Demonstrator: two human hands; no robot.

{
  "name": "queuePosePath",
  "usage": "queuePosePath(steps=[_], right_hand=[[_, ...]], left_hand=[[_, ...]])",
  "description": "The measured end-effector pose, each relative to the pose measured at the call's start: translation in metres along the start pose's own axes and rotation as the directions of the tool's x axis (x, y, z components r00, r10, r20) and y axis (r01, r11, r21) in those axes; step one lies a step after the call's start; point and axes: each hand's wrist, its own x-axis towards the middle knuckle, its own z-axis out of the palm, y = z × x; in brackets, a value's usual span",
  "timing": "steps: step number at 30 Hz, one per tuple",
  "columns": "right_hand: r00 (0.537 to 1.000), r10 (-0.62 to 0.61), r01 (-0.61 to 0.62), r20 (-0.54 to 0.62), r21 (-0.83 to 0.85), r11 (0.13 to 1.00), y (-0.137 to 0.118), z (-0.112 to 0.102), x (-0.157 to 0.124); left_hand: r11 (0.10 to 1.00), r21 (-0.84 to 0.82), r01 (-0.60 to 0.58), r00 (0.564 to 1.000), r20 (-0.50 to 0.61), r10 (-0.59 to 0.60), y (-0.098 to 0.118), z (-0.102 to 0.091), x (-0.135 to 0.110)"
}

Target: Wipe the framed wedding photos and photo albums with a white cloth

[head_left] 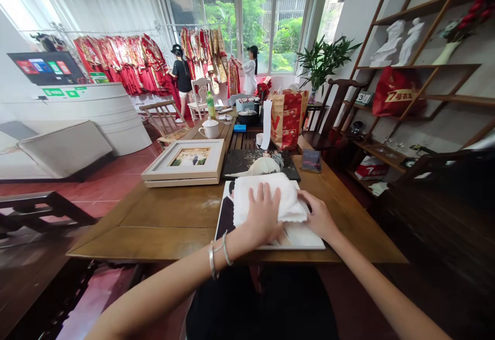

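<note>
A large photo print point(301, 236) lies flat at the near edge of the wooden table point(174, 216). On top of it sits a folded white cloth point(263, 188). My left hand point(263, 216) rests flat on the cloth with the fingers stretched out. My right hand point(319, 216) lies at the cloth's right edge, touching both cloth and print, fingers curled onto them. Just beyond the cloth lies a dark photo print point(251, 162).
Stacked white picture frames point(185, 162) sit to the left. Farther back stand a white teapot point(211, 128), a green bottle point(210, 104), a red paper bag point(288, 118) and a pot point(247, 117). Shelves point(417, 67) line the right wall. Two people stand by racks of red garments point(127, 62).
</note>
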Motion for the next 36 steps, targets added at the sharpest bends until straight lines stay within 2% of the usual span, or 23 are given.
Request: queuePosePath(steps=[5, 8, 11, 15, 18, 21, 24, 29, 32, 36], right_hand=[[0.999, 0.034, -0.035, 0.012, 0.062, 0.998, -0.001, -0.003, -0.001], [1.0, 0.016, -0.018, 0.018, 0.09, 0.996, -0.001, -0.003, -0.001], [0.999, 0.039, -0.04, 0.012, 0.108, 0.993, 0.002, -0.001, -0.002], [0.999, 0.045, -0.042, -0.02, 0.12, 0.992, 0.007, 0.004, -0.002], [0.999, 0.041, -0.039, -0.02, 0.097, 0.995, 0.009, 0.006, -0.001], [0.999, 0.045, -0.043, -0.03, 0.061, 0.997, 0.007, 0.005, -0.001], [0.996, 0.057, -0.056, -0.072, 0.015, 0.998, 0.005, 0.003, -0.001], [0.986, 0.138, -0.137, -0.095, 0.008, 0.99, 0.005, 0.003, 0.0], [0.977, 0.195, -0.188, -0.089, 0.082, 0.979, 0.011, 0.005, -0.001], [0.957, 0.281, -0.257, -0.073, 0.238, 0.937, 0.019, 0.008, 0.0]], left_hand=[[0.993, -0.063, -0.1, 0.994, 0.031, 0.102, 0.027, -0.008, -0.06], [0.991, -0.089, -0.098, 0.994, 0.037, 0.102, 0.039, -0.011, -0.075], [0.994, -0.09, -0.062, 0.996, 0.06, 0.068, 0.036, -0.012, -0.062], [0.997, -0.071, -0.025, 0.993, 0.114, 0.033, 0.005, -0.016, -0.015], [0.994, -0.063, -0.091, 0.984, 0.145, 0.099, -0.019, -0.016, 0.018], [0.987, -0.07, -0.146, 0.98, 0.129, 0.154, -0.024, -0.011, 0.027], [0.984, -0.071, -0.166, 0.982, 0.074, 0.171, -0.015, -0.007, 0.008], [0.987, -0.082, -0.14, 0.986, 0.078, 0.146, -0.008, -0.007, -0.051], [0.992, -0.095, -0.079, 0.992, 0.095, 0.088, -0.02, -0.012, -0.08], [0.993, -0.104, 0.053, 0.996, 0.083, -0.044, -0.05, -0.016, -0.103]])
